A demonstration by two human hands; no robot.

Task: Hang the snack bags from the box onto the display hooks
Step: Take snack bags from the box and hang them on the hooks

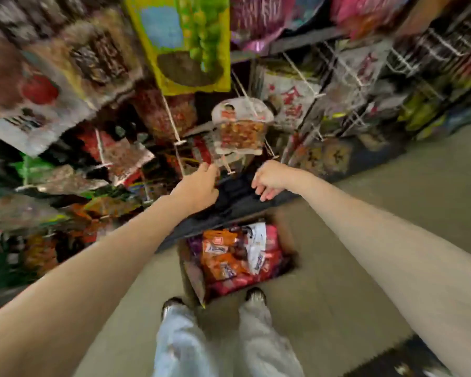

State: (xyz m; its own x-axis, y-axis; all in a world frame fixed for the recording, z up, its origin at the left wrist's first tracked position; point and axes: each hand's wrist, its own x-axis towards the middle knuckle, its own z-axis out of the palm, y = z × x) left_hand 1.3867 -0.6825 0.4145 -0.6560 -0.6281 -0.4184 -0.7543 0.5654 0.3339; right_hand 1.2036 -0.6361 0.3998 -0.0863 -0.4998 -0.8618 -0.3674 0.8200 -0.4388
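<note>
A wall of display hooks point(305, 80) fills the far side of the scene, already crowded with hung packets, among them a big yellow-green bag point(182, 42) high in the middle and a white packet with red filling point(241, 129) lower down; the picture is smeared by motion, so finer print cannot be read. Near the person's feet, on the floor, stands the cardboard box point(199, 281), and it is well stocked with snack bags point(229, 257) in orange, red and white, so by my judgement much of the hanging remains to be done. Both bare arms reach out toward the lower hooks. The left hand point(199, 186) is up against a hook tip just left of the white packet, its fingers bent as if pinching something there, though blur hides whether a bag is between them; I cannot tell. The right hand point(269, 178), near it on the right, hangs with fingers loosely curled downward and grasps nothing, apart from any hook.
</note>
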